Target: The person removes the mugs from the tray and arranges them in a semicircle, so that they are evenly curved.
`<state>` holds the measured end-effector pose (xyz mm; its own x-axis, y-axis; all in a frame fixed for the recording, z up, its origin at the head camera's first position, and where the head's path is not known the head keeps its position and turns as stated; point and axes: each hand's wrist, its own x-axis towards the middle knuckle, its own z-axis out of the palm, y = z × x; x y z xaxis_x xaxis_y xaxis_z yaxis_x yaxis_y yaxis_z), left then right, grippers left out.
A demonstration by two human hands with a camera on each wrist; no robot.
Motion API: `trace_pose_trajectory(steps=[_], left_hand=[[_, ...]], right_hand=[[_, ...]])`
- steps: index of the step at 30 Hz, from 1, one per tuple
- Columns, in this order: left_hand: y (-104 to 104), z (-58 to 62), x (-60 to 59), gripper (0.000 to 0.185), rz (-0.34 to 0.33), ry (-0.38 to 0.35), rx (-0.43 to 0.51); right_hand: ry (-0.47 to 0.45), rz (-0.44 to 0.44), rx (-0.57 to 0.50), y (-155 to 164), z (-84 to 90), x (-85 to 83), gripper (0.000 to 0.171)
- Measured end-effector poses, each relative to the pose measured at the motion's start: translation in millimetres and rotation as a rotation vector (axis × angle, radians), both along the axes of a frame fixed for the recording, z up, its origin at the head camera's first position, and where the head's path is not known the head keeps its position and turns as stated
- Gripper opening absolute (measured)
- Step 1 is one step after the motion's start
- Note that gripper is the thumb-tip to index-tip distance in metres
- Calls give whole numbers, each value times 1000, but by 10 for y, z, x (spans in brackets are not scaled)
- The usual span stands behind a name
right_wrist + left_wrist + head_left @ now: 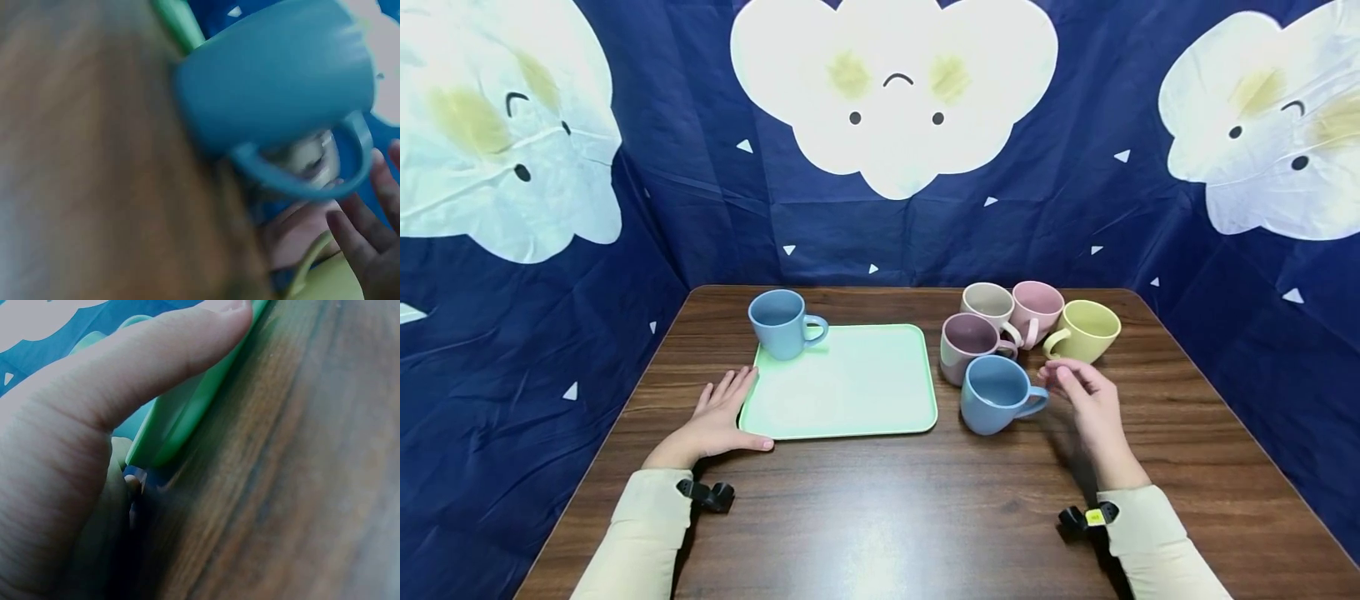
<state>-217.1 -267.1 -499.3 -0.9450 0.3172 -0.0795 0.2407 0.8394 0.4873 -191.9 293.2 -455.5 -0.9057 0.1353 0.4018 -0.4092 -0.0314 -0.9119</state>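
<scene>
A light green tray point(850, 383) lies on the table, and my left hand point(718, 421) rests at its front left corner. The fingers are spread along the tray's left side; in the left wrist view the thumb point(181, 350) lies across its green rim. A blue mug point(777, 325) stands upright at the tray's back left corner. Right of the tray is another blue mug point(992, 396), upright with its handle to the right. Beside that handle is my right hand point(1090, 408), fingers loosely bent and holding nothing. In the right wrist view, its fingertips are close to the handle point(300, 181).
Behind the right blue mug stand a purple mug point(970, 346), a grey-white mug point(987, 304), a pink mug point(1036, 308) and a yellow-green mug point(1086, 332), close together. A dark blue cloth point(880, 233) with clouds hangs behind the wooden table point(880, 517).
</scene>
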Motion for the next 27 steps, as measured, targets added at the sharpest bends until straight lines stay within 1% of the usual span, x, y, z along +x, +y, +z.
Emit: trace_pose_trajectory(steps=[2,4,7,10,14,17,20,23,27], left_hand=[[5,-4,-9,135,-5,4,3],[6,-10,-16,135,-4,6,3],[-1,-21,-20,135,-3,5,0],[-11,-30,-20,136,2,4,-7],[-15,-42,-19,135,-2,6,-5],[-15,-47,-16,135,-5,7,-2],[-13,-37,-12,135,-2,7,3],[-11,-28,-12,136,-1,8,3],[-9,-24,-13,136,-1,8,-4]], right_hand=[[54,-35,-36,-56,143,-20,26],[96,-49,-55,-135,291,-53,24],[139,-20,-83,-292,481,-130,19],[150,15,-75,-478,619,-206,15],[143,66,-52,-756,742,-296,16],[137,120,-45,-989,820,-358,15],[125,179,-56,-1230,888,-423,20],[113,214,-55,-1459,929,-501,24],[72,235,-44,-1719,939,-600,25]])
